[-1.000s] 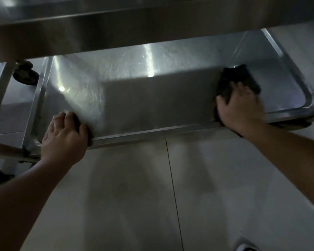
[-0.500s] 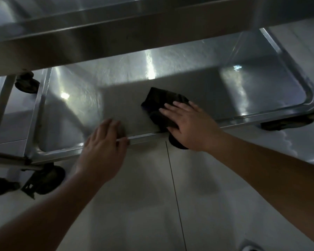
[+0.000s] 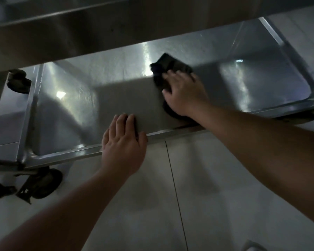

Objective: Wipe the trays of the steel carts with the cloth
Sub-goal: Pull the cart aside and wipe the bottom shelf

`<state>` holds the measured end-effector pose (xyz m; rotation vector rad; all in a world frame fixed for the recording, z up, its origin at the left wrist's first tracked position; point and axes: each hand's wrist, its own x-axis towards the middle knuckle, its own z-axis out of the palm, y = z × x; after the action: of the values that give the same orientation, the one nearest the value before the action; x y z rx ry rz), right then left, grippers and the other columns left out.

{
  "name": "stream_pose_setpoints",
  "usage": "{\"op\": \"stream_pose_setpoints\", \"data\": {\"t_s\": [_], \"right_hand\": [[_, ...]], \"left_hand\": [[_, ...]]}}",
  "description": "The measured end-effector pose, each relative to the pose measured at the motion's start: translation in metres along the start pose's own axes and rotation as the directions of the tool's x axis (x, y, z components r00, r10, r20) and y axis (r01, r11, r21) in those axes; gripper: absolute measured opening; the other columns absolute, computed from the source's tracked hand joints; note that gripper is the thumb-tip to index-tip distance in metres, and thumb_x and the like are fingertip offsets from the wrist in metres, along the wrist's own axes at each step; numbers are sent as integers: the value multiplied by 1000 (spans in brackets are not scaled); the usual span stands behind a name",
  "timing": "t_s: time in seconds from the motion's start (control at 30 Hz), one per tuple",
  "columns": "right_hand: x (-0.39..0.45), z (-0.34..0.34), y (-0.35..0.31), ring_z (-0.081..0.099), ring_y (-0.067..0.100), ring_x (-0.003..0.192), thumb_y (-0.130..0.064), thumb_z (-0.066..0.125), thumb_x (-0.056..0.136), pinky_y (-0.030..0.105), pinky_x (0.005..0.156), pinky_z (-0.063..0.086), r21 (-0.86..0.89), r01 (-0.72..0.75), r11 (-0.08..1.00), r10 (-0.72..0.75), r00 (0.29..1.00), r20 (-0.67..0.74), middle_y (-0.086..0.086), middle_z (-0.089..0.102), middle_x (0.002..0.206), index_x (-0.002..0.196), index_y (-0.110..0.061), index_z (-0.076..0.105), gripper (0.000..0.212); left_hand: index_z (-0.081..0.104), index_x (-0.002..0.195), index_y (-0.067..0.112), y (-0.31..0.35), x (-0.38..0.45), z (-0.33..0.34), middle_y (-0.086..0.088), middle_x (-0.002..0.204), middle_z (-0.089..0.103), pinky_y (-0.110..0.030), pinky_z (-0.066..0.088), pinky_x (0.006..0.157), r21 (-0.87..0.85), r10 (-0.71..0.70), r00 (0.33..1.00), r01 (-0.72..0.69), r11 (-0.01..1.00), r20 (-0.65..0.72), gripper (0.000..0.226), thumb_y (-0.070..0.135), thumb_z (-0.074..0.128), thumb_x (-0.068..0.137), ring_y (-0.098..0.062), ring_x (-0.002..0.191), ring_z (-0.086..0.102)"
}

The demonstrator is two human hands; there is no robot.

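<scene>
text: none readable | labels: none | brands: none | numbers: none | signs: none

The right hand covers most of the dark cloth; the upper shelf hides the tray's far side

My left hand lies flat, fingers straight, while my right hand presses down with fingers spread.
</scene>
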<state>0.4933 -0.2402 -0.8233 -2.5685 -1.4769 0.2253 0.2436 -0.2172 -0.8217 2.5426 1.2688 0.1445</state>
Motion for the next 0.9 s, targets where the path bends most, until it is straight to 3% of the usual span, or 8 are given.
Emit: {"op": "stream_pose_setpoints", "data": {"t_s": [0.13, 0.33, 0.47, 0.57, 0.67, 0.8, 0.83, 0.9], "right_hand": [[-23, 5, -28, 19, 13, 157, -51, 40, 105, 41, 128, 7, 35, 301, 953, -303, 947, 109, -13, 25, 171, 163, -37, 28, 61], [-71, 5, -38, 21, 8, 156, -75, 36, 96, 38, 127, 7, 45, 496, 867, -496, 853, 162, -15, 27, 169, 162, -40, 29, 75], [-89, 2, -39, 42, 16, 147, -56, 58, 93, 41, 119, 28, -90, 618, 781, -609, 785, 112, -7, 45, 162, 158, -31, 43, 71], [-95, 0, -45, 63, 27, 123, -39, 72, 92, 45, 100, 47, -97, 673, 733, -673, 739, 40, 2, 67, 139, 144, -22, 62, 55], [-100, -7, -54, 68, 28, 101, -32, 77, 88, 42, 82, 54, -125, 733, 669, -737, 675, 15, 2, 73, 114, 130, -22, 71, 44], [-104, -30, -60, 64, 18, 96, -45, 58, 92, 36, 77, 53, -140, 815, 563, -782, 579, 230, -11, 68, 108, 123, -35, 66, 33], [-108, -35, -61, 63, 16, 96, -51, 49, 93, 35, 76, 53, -122, 810, 574, -762, 582, 282, -14, 66, 107, 121, -38, 64, 35], [-124, -42, -66, 63, 11, 93, -63, 43, 91, 35, 73, 53, 21, 692, 722, -657, 675, 336, -18, 65, 102, 114, -41, 63, 38]], "left_hand": [[29, 165, 14, 6, -4, -4, -8, 169, 29, -43, 15, 127, -24, -18, 1000, 17, 1000, -17, 71, 45, 51, 105, -26, 159, 20], [47, 148, 11, -9, -6, -18, -12, 151, 43, -51, 39, 112, -259, -82, 991, 52, 965, -105, 53, 28, 63, 100, -37, 139, 44], [54, 143, 10, -28, -22, -30, -14, 143, 51, -50, 41, 109, -165, -50, 995, 35, 986, -86, 50, 35, 55, 100, -39, 132, 51], [53, 146, 13, -47, -30, -41, -11, 145, 51, -47, 39, 111, -110, 18, 999, -23, 994, -51, 50, 36, 58, 103, -35, 135, 49], [48, 151, 16, -68, -32, -55, -7, 149, 46, -46, 36, 115, -40, 94, 995, -94, 995, 20, 52, 38, 55, 104, -30, 139, 43], [51, 148, 17, -87, -34, -68, -6, 145, 50, -45, 42, 111, 40, 120, 992, -122, 992, 42, 52, 39, 53, 100, -30, 134, 49], [53, 145, 16, -89, -37, -70, -6, 142, 53, -46, 44, 108, 35, 100, 994, -102, 994, 32, 51, 38, 55, 100, -30, 131, 52], [55, 141, 14, -89, -44, -72, -7, 136, 55, -45, 46, 106, 19, 43, 998, -44, 999, 48, 46, 36, 56, 100, -30, 126, 53]]}}
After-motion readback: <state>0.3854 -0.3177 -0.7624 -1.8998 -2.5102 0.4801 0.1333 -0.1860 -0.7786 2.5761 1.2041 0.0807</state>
